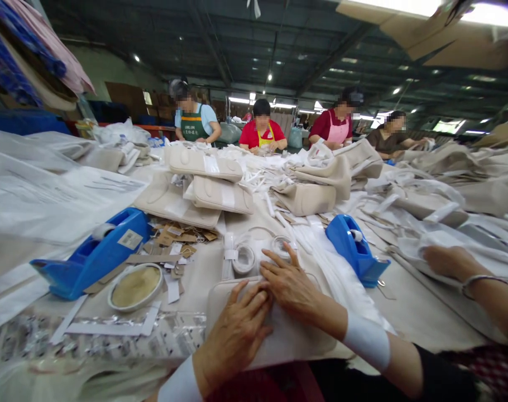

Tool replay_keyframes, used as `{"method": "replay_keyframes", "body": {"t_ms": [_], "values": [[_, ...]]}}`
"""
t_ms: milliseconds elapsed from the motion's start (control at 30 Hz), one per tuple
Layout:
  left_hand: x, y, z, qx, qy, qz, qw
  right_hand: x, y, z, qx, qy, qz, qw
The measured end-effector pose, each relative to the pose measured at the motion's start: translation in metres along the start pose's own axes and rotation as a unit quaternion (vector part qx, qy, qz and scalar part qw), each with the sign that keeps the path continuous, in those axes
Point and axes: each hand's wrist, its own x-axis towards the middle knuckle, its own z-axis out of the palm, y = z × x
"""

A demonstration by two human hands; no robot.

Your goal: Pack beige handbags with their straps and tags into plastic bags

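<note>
Resting palm down on a bag (298, 341) at the lower centre of the frame, the left hand (237, 329) and right hand (293, 285) are both released, fingers spread and clenching nothing; their fingertips meet near its upper edge. A coil (243, 258) lies just above the bag. At centre left sit a blue dispenser (107, 251), a dish (137, 286) and scattered tags (174, 237); a second dispenser (354, 248) stands right of centre. Stacked bags (207, 190) fill the upper middle. At the right edge, a co-worker's hand (450, 262) touches white material (484, 254).
</note>
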Motion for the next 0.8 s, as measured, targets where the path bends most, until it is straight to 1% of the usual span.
{"method": "replay_keyframes", "body": {"t_ms": [100, 167, 233, 333, 367, 433, 500, 567, 633, 700, 733, 800], "values": [[0.000, 0.001, -0.002, 0.004, -0.002, 0.002, 1.000, 0.010, 0.007, 0.002, -0.042, 0.019, 0.014, 0.999], [-0.001, 0.002, -0.003, 0.006, 0.000, 0.003, 1.000, 0.012, 0.012, 0.000, -0.069, 0.053, 0.053, 0.995], [-0.002, 0.002, -0.004, 0.002, 0.005, -0.002, 1.000, 0.008, 0.015, -0.002, -0.093, 0.100, 0.117, 0.984], [-0.004, 0.002, -0.005, -0.016, 0.019, -0.009, 1.000, -0.009, 0.020, -0.003, -0.086, 0.163, 0.246, 0.952], [-0.004, 0.002, -0.005, -0.023, 0.025, -0.011, 0.999, -0.016, 0.022, -0.001, -0.063, 0.171, 0.286, 0.941], [-0.005, 0.003, -0.005, -0.029, 0.039, -0.022, 0.999, -0.029, 0.025, 0.006, 0.024, 0.163, 0.341, 0.925], [-0.007, 0.002, -0.002, -0.016, 0.069, -0.048, 0.996, -0.039, 0.028, 0.015, 0.137, 0.144, 0.364, 0.910], [-0.009, -0.004, 0.004, 0.022, 0.130, -0.095, 0.987, -0.043, 0.029, 0.023, 0.223, 0.135, 0.373, 0.891], [-0.012, -0.014, 0.012, 0.071, 0.206, -0.160, 0.963, -0.044, 0.030, 0.027, 0.264, 0.140, 0.387, 0.872], [-0.015, -0.029, 0.020, 0.100, 0.263, -0.226, 0.933, -0.043, 0.030, 0.028, 0.287, 0.148, 0.403, 0.856], [-0.017, -0.036, 0.024, 0.097, 0.276, -0.249, 0.923, -0.042, 0.031, 0.028, 0.298, 0.151, 0.410, 0.849], [-0.019, -0.048, 0.028, 0.063, 0.270, -0.274, 0.921, -0.042, 0.031, 0.029, 0.315, 0.160, 0.412, 0.840]]}}
